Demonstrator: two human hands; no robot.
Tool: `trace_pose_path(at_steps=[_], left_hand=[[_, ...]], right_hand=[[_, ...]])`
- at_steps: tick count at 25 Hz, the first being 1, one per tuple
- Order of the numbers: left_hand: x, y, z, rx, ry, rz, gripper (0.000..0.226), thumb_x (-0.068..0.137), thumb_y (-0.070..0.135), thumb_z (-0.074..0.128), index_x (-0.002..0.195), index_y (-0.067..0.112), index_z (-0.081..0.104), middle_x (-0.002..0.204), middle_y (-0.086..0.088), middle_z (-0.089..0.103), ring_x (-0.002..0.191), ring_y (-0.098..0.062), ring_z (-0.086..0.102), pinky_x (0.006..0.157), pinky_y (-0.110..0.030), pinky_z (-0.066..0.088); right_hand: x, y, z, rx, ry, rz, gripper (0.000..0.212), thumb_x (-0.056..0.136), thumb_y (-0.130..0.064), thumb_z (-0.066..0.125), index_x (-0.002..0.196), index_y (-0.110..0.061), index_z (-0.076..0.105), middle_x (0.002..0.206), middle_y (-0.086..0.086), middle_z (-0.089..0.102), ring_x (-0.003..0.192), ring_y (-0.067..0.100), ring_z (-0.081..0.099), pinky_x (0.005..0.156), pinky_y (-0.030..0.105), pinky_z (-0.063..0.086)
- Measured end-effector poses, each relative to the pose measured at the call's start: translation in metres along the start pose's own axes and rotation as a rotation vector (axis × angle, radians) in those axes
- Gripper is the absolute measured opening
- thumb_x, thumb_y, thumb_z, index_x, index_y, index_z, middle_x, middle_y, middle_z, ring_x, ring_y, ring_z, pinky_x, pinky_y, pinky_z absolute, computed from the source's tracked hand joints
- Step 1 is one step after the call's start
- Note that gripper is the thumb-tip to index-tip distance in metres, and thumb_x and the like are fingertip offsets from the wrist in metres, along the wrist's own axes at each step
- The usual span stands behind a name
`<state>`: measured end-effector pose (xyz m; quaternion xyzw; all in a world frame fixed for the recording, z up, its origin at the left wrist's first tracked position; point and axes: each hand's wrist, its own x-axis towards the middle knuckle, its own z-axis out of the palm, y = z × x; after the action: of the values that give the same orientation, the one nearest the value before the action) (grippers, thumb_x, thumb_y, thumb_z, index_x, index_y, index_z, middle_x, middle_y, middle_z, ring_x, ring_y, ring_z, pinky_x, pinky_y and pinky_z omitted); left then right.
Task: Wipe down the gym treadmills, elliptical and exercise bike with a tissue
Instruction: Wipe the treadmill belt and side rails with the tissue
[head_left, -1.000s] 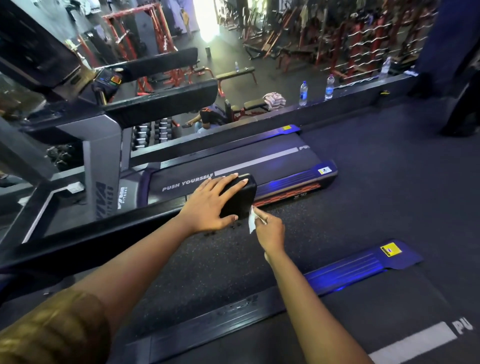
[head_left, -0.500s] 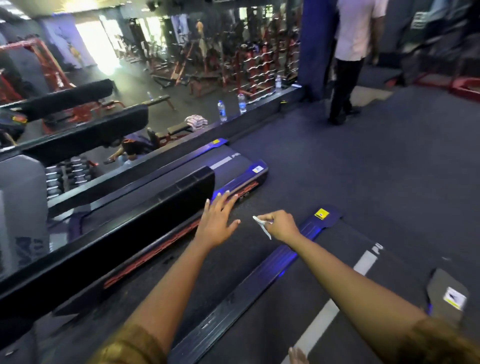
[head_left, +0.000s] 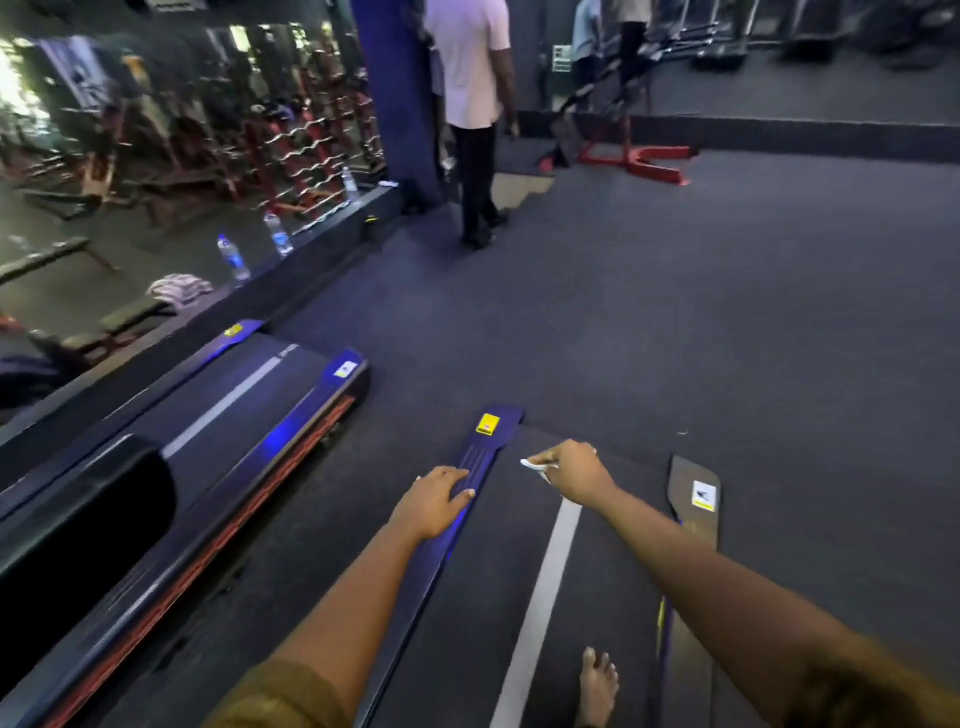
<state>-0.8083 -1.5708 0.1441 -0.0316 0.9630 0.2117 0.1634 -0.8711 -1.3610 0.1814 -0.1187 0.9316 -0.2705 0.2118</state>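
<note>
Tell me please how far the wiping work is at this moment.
Done: cannot be confirmed; no surface shows a visible wiped mark. In hand: the right hand pinches the tissue above the belt of the near treadmill, while the left hand is empty and not wiping, over its blue side rail. Left: this treadmill and the neighbouring treadmill show no wiping now; elliptical and bike are not identifiable.
</note>
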Motion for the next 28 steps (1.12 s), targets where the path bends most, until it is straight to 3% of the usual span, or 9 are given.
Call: trace_pose_path(at_steps=[4,7,12,20,26,28], left_hand=[[0.098,0.067,0.004,0.075,-0.105,0.070,0.050,0.100,0.035,0.043,0.144,0.013,0.038,0.147,-0.008,0.039,0.135,-0.022,0.039,0.113,-0.035,0.025],[0.158,0.112,-0.002,0.122,-0.163,0.071,0.049,0.100,0.036,0.043,0.144,0.014,0.038,0.149,-0.007,0.037,0.137,-0.022,0.036,0.111,-0.035,0.028],[0.236,0.182,-0.025,0.142,-0.141,0.093,0.049,0.101,0.036,0.041,0.146,0.017,0.036,0.149,-0.007,0.036,0.137,-0.023,0.035,0.108,-0.033,0.031],[0.368,0.210,-0.062,0.211,-0.080,0.157,0.048,0.101,0.037,0.039,0.145,0.018,0.038,0.147,-0.005,0.039,0.136,-0.022,0.037,0.108,-0.035,0.032],[0.495,0.187,-0.105,0.227,-0.252,0.033,0.051,0.100,0.036,0.043,0.144,0.011,0.039,0.149,-0.011,0.039,0.136,-0.026,0.037,0.109,-0.031,0.028],[0.534,0.184,-0.129,0.221,-0.239,0.011,0.051,0.100,0.037,0.043,0.144,0.012,0.039,0.149,-0.009,0.039,0.136,-0.026,0.037,0.110,-0.032,0.030]], right_hand=[[0.050,0.075,-0.055,0.011,0.050,0.106,0.038,0.091,-0.004,0.045,0.118,-0.021,0.066,0.119,0.011,0.064,0.106,0.027,0.060,0.081,0.028,0.046],[0.077,0.120,-0.098,-0.007,0.060,0.159,0.035,0.091,-0.006,0.049,0.119,-0.021,0.065,0.122,0.012,0.062,0.111,0.027,0.058,0.088,0.027,0.044],[0.124,0.176,-0.164,-0.032,0.091,0.192,0.039,0.090,-0.007,0.047,0.118,-0.026,0.065,0.123,0.009,0.062,0.109,0.028,0.059,0.085,0.027,0.045],[0.255,0.190,-0.219,-0.038,0.085,0.090,0.041,0.088,-0.004,0.046,0.117,-0.025,0.066,0.124,0.008,0.062,0.110,0.026,0.059,0.091,0.027,0.046],[0.399,0.160,-0.278,-0.174,-0.039,-0.012,0.042,0.091,-0.004,0.044,0.123,-0.025,0.062,0.120,0.013,0.063,0.101,0.031,0.061,0.070,0.026,0.043],[0.443,0.145,-0.298,-0.207,-0.073,-0.054,0.041,0.091,-0.003,0.045,0.124,-0.024,0.061,0.120,0.012,0.063,0.101,0.029,0.061,0.071,0.026,0.043]])
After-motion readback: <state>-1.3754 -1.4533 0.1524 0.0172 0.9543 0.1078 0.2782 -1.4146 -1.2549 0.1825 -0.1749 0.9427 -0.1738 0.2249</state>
